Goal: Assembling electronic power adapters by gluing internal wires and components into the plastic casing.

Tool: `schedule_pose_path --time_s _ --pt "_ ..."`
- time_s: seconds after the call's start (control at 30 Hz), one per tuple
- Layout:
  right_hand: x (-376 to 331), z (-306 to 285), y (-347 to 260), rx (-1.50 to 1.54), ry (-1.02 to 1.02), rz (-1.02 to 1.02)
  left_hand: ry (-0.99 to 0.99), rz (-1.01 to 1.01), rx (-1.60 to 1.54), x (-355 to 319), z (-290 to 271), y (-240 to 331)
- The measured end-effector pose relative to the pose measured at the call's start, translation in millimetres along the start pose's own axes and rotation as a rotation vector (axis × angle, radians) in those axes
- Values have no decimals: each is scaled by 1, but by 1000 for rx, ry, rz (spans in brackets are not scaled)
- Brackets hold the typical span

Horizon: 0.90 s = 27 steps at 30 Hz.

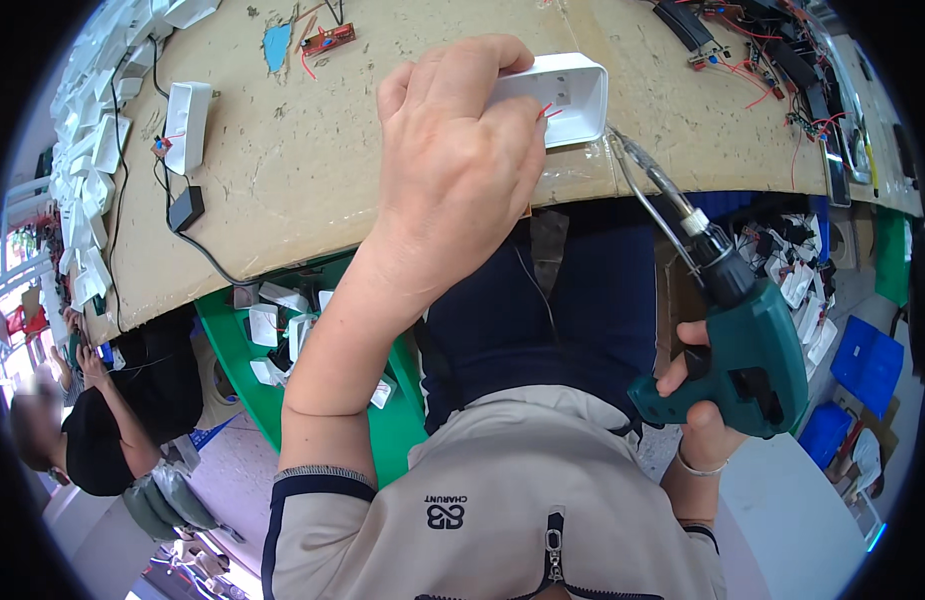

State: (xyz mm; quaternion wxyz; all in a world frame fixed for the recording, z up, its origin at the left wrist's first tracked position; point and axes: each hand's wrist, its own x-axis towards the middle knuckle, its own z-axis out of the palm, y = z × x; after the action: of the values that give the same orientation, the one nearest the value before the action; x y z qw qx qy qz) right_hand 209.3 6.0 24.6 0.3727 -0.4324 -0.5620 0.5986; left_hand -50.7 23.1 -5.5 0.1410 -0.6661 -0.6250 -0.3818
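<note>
The workbench (312,190), covered in brown board, fills the upper view; a green bin (232,340) of white parts sits below its edge, beside another person (102,440) at lower left; the left hand (462,150) is curled around a white plastic box (567,95) at the bench's near edge, red wires showing inside; the right hand (697,400) grips a green drill (747,360) by its handle, its long bit (647,170) reaching the box, seemingly touching its corner.
</note>
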Motion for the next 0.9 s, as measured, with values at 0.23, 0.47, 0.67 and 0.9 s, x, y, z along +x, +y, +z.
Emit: schedule_pose_path --time_s 0.23,0.47,0.67,0.9 --pt "3 10 -1 -11 -19 27 -38 -31 79 4 0 1" --pt "8 15 0 15 -22 27 16 -43 64 3 6 0" --pt "13 17 0 9 -36 37 -33 -64 152 5 3 4" --pt "19 19 0 -22 -37 37 -52 -57 172 12 -1 13"
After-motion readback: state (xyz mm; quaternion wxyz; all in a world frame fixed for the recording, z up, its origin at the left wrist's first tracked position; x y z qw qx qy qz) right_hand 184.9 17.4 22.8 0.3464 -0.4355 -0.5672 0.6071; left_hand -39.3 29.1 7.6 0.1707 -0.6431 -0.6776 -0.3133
